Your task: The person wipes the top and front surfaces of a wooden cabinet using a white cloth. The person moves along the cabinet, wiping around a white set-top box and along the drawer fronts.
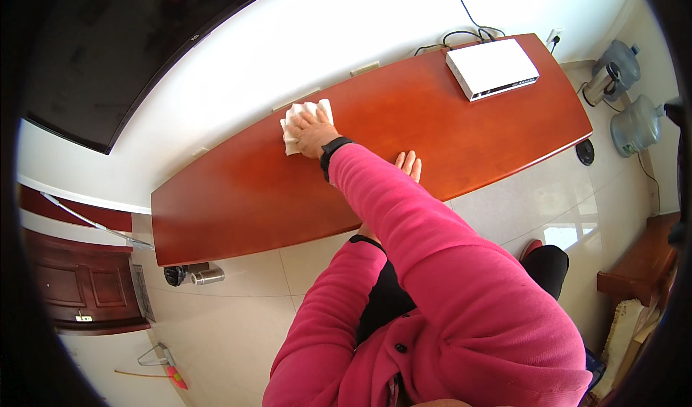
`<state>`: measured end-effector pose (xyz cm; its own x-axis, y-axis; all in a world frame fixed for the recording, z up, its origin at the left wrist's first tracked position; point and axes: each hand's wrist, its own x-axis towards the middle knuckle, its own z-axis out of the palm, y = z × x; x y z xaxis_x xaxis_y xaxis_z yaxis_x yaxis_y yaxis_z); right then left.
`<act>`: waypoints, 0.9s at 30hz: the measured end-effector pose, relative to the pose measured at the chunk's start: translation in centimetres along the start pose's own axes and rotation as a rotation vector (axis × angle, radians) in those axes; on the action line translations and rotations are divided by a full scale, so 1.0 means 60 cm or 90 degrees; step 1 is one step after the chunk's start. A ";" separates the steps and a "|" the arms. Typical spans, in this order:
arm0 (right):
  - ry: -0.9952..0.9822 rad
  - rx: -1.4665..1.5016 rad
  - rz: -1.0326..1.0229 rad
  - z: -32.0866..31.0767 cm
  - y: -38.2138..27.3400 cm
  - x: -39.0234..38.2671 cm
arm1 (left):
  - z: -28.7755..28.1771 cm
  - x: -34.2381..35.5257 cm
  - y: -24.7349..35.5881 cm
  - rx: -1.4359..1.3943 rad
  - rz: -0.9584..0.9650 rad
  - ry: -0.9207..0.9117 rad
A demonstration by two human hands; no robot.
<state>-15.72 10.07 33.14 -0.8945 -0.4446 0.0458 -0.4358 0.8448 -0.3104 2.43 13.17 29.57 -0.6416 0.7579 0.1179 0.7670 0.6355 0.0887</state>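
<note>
Cloth: white cloth (303, 122) lies on red-brown wooden table (447, 133), near its wall-side edge.
Right hand (313, 132): flat, pressing the cloth.
Left hand (409, 165): fingers open, resting on table, mostly hidden by sleeve.
Box: white box (491, 67) sits at table's right end.

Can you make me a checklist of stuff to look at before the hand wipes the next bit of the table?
1. White cloth flat under the right hand: ok.
2. Left hand resting on the table, fingers clear of the cloth: ok.
3. Bare wood left of the cloth: ok.
4. White box at the far right end, well apart from the cloth: ok.
5. Cables behind the box, off the tabletop: cannot tell.
6. Cloth clean enough: cannot tell.
</note>
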 end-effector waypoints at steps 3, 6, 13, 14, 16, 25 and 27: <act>-0.036 -0.027 0.007 -0.015 0.021 -0.012 | 0.001 0.002 -0.004 0.179 0.025 0.048; -0.027 -0.114 0.111 -0.059 0.135 -0.052 | -0.018 0.004 0.000 0.091 0.014 0.010; 0.046 -0.055 0.263 -0.119 0.317 -0.229 | -0.070 0.012 0.037 -0.069 -0.066 -0.042; 0.054 -0.061 0.251 -0.116 0.311 -0.244 | -0.073 0.014 0.039 -0.059 -0.069 -0.045; 0.044 -0.099 0.231 -0.104 0.291 -0.270 | -0.076 0.014 0.042 -0.044 -0.069 -0.045; 0.149 -0.063 0.125 -0.087 0.268 -0.508 | -0.074 0.014 0.051 -0.034 -0.080 -0.038; 0.156 -0.075 0.126 -0.098 0.270 -0.571 | -0.071 0.013 0.051 -0.003 -0.072 -0.031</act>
<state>7.26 40.74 32.09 -0.9539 -0.1963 0.2269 -0.2474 0.9425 -0.2247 4.31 15.11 34.14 -0.7232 0.6881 0.0586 0.6900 0.7163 0.1038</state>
